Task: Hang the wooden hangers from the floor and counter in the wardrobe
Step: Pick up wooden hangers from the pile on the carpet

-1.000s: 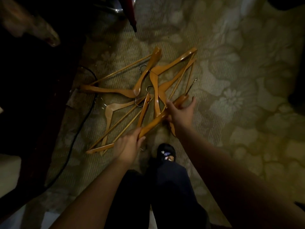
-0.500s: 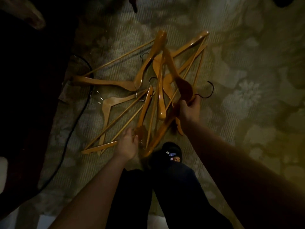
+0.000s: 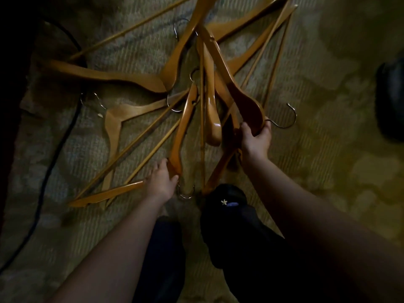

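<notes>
Several wooden hangers (image 3: 131, 79) lie tangled on the patterned carpet in front of me. My right hand (image 3: 255, 141) grips the neck of one wooden hanger (image 3: 244, 99), raised off the pile, with its metal hook (image 3: 288, 119) sticking out to the right. A second hanger (image 3: 212, 114) hangs against it. My left hand (image 3: 160, 182) holds the neck of another hanger (image 3: 184, 127), whose hook (image 3: 185, 194) shows just below the fingers.
A black cable (image 3: 50, 162) runs along the carpet at the left, beside dark furniture (image 3: 11, 84). My dark shoe (image 3: 227, 200) and trouser legs are just below the pile. A dark object (image 3: 391, 101) sits at the right edge. Bare carpet (image 3: 328, 182) lies to the right.
My right hand has lifted its hanger off the floor, hook now pointing right. My left hand has closed on the neck of another hanger. The view has moved closer to the pile.
</notes>
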Motion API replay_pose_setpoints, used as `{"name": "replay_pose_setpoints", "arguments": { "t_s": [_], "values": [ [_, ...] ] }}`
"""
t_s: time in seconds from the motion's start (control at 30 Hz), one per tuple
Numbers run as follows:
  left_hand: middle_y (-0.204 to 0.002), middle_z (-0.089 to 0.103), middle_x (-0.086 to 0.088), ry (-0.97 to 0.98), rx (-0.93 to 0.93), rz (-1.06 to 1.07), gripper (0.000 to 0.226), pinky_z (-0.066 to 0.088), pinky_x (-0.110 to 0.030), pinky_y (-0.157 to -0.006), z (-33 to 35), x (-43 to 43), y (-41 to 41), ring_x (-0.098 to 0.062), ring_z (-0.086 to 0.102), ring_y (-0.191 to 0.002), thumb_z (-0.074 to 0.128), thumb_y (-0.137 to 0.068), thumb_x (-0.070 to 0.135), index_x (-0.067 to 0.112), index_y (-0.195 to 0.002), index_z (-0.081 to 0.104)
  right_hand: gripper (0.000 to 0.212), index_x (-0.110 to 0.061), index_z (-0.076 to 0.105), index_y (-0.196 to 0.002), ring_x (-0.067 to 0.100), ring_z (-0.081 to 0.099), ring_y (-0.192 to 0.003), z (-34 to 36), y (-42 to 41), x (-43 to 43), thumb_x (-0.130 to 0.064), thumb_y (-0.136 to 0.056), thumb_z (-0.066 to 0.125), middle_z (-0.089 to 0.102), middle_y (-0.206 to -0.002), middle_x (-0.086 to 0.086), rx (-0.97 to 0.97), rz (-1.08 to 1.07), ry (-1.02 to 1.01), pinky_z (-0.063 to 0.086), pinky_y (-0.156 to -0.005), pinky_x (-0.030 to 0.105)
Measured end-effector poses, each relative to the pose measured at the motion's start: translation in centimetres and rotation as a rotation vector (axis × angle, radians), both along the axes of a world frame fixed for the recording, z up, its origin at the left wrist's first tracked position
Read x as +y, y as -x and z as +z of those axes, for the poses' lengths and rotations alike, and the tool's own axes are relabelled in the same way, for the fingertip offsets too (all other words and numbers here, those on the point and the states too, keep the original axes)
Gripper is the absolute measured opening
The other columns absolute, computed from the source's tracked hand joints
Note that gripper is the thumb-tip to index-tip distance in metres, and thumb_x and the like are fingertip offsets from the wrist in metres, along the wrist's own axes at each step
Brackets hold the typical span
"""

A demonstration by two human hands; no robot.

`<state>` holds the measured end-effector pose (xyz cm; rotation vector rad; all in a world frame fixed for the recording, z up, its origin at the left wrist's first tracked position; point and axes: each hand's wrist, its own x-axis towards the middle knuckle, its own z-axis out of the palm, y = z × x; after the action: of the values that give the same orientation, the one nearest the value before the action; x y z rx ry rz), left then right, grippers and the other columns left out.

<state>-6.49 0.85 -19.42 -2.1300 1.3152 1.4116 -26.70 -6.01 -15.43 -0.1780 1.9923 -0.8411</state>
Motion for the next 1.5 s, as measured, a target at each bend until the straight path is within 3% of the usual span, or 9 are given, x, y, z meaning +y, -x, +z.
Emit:
{"name": "replay_pose_setpoints", "arguments": {
  "t_s": [0.2,0.3,0.43,0.8,1.07,1.2,1.33,1.43,1.5],
  "values": [
    [-0.145,0.035,-0.011,0.074,-0.162,-0.175,0.085,0.025,-0.05,-0.112,-1.5,0.3,0.8,-0.03,0.031,-0.137,0.074,-0.074,0.033,0.017,-0.141,0.025,0.05,-0.019,0.036,-0.136,0.023,0.051,-0.122,-1.7,0.4,0.4,-0.02,-0.09,0.056,0.051,-0.133,0.003,0.032,0.053,0.016,0.043,-0.104,0.048],
    [-0.141,0.042,-0.011,0.137,-0.172,-0.205,0.07,0.026,-0.049,-0.113,-1.2,0.2,0.6,-0.029,0.036,-0.134,0.069,-0.08,0.027,0.017,-0.138,0.031,0.045,-0.02,0.038,-0.133,0.021,0.053,-0.119,-1.0,0.3,0.4,-0.016,-0.091,0.054,0.054,-0.129,0.003,0.041,0.061,0.049,0.045,-0.103,0.046],
    [-0.121,0.059,-0.012,0.25,-0.185,-0.021,0.041,0.028,-0.047,-0.11,0.1,0.3,0.6,-0.029,0.051,-0.12,0.052,-0.091,0.018,0.02,-0.129,0.038,0.043,-0.021,0.038,-0.134,0.022,0.05,-0.123,0.8,-0.1,0.9,-0.013,-0.093,0.051,0.052,-0.133,0.006,0.036,0.084,0.052,0.042,-0.105,0.046],
    [-0.146,0.037,-0.011,0.111,-0.159,-0.197,0.065,0.023,-0.05,-0.114,-1.1,1.1,-0.1,-0.031,0.027,-0.139,0.061,-0.084,0.04,0.016,-0.138,0.033,0.043,-0.021,0.04,-0.132,0.023,0.05,-0.122,0.6,-1.3,2.0,-0.015,-0.092,0.053,0.049,-0.133,0.008,0.094,0.097,0.064,0.042,-0.104,0.047],
    [-0.136,0.048,-0.011,0.192,-0.375,-0.359,0.069,0.026,-0.051,-0.109,-2.4,0.6,2.0,-0.032,0.043,-0.128,0.066,-0.077,0.046,0.015,-0.132,0.037,0.05,-0.018,0.033,-0.139,0.018,0.051,-0.121,-0.6,-0.4,2.2,-0.019,-0.093,0.053,0.049,-0.134,0.003,0.123,0.136,0.062,0.043,-0.105,0.038],
    [-0.139,0.045,-0.012,0.214,-0.211,-0.161,0.068,0.023,-0.049,-0.113,-0.6,0.8,0.9,-0.031,0.037,-0.132,0.064,-0.081,0.045,0.014,-0.135,0.038,0.044,-0.023,0.039,-0.134,0.017,0.05,-0.12,0.9,-1.3,2.3,-0.016,-0.092,0.053,0.051,-0.131,0.002,0.122,0.146,0.073,0.042,-0.105,0.039],
    [-0.132,0.049,-0.008,0.169,0.1,0.053,0.061,0.035,-0.049,-0.107,3.5,0.6,-1.7,-0.028,0.043,-0.126,0.059,-0.083,0.047,0.019,-0.133,0.041,0.04,-0.02,0.044,-0.13,0.019,0.051,-0.12,4.0,-1.8,2.4,-0.013,-0.092,0.053,0.054,-0.128,0.005,0.132,0.187,0.066,0.041,-0.106,0.045],
    [-0.112,0.061,-0.005,0.186,0.281,0.259,0.037,0.047,-0.044,-0.095,8.1,0.1,-3.1,-0.024,0.057,-0.108,0.064,-0.079,0.044,0.026,-0.11,0.054,0.039,-0.021,0.044,-0.128,0.02,0.053,-0.117,7.6,-1.9,2.7,-0.009,-0.091,0.052,0.056,-0.124,0.005,0.086,0.222,0.077,0.044,-0.103,0.047],
    [-0.099,0.062,0.0,0.23,0.352,0.322,0.018,0.048,-0.027,-0.083,11.8,-0.2,-3.5,-0.018,0.058,-0.097,0.066,-0.083,0.031,0.028,-0.097,0.054,0.041,-0.023,0.043,-0.128,0.021,0.054,-0.115,10.6,-1.9,2.9,-0.008,-0.091,0.052,0.056,-0.122,0.005,0.064,0.289,0.074,0.045,-0.101,0.048]
  ]
}}
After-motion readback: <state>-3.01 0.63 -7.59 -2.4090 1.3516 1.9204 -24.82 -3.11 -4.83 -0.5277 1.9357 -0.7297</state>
